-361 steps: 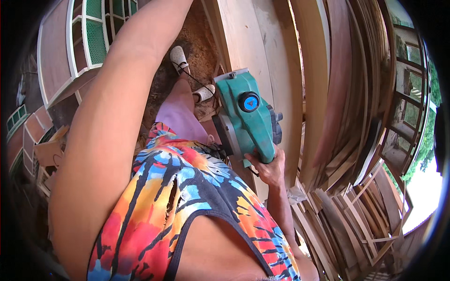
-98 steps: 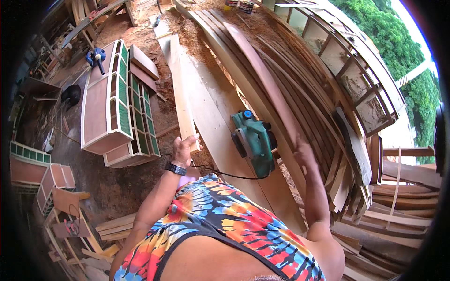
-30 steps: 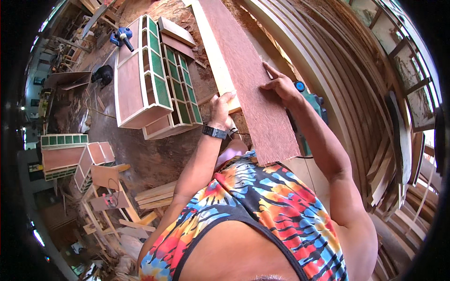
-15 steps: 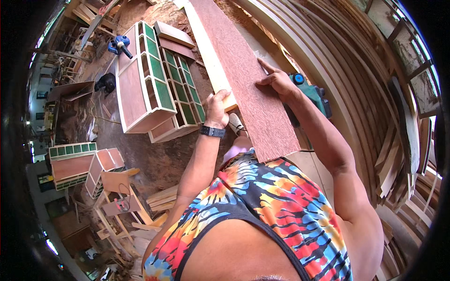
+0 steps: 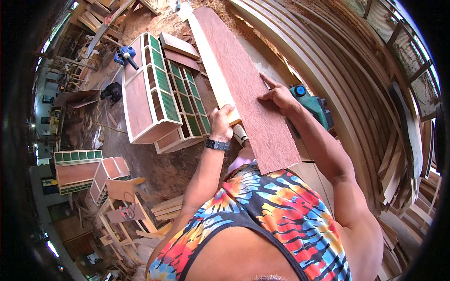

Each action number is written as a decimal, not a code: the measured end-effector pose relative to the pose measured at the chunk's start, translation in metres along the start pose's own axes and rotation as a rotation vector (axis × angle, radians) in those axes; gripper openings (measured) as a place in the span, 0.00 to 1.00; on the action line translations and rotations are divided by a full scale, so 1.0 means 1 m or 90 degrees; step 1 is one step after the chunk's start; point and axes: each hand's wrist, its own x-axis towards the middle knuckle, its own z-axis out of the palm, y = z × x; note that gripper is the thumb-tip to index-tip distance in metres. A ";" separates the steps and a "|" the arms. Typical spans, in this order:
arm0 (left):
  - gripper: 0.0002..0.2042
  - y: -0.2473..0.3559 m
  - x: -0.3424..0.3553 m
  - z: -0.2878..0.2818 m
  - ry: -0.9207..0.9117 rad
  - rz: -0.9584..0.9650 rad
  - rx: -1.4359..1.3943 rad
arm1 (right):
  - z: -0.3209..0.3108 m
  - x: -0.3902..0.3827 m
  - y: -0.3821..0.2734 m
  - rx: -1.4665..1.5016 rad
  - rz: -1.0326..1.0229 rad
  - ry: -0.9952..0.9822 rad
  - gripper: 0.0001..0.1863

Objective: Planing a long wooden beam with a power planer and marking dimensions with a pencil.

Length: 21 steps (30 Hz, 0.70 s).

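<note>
A long reddish-brown plywood strip slants from the far side down to my waist. Along its left side runs a pale wooden board, whose near end my left hand grips with the thumb on top. That wrist has a dark watch on it. My right hand is at the plywood's right edge, thumb across the top face and index finger stretched along the edge. Its other fingers are partly hidden. Just right of this hand sits a green power tool with a blue knob, partly behind my forearm.
Long planks are stacked along the right. To the left stand wooden cabinet frames with green panels, a blue blower on top. A wooden stand and smaller cabinets are farther left. Sawdust covers the floor.
The whole view has shifted slightly, so the surroundings appear lower and farther right. Both hands keep the same places on the boards.
</note>
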 end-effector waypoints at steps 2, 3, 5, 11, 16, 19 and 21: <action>0.09 -0.001 0.000 0.000 0.002 0.003 0.002 | -0.001 0.001 0.001 -0.013 -0.009 0.001 0.46; 0.09 -0.002 0.000 0.000 -0.010 -0.001 -0.006 | -0.001 0.002 0.002 -0.018 -0.010 -0.001 0.46; 0.10 -0.004 0.000 0.001 -0.021 -0.004 -0.016 | -0.002 0.003 0.003 -0.065 -0.022 0.001 0.47; 0.15 -0.022 0.007 0.001 -0.047 -0.020 -0.100 | 0.002 0.002 -0.006 -0.188 -0.149 0.010 0.47; 0.15 -0.032 0.013 0.000 -0.114 -0.152 -0.225 | 0.018 -0.003 -0.035 -0.297 -0.155 -0.021 0.51; 0.15 -0.036 0.011 0.009 -0.155 -0.168 -0.266 | 0.033 -0.018 -0.064 -0.358 -0.185 -0.070 0.51; 0.13 -0.038 0.015 0.026 -0.216 -0.178 -0.413 | 0.049 -0.023 -0.091 -0.417 -0.163 -0.071 0.51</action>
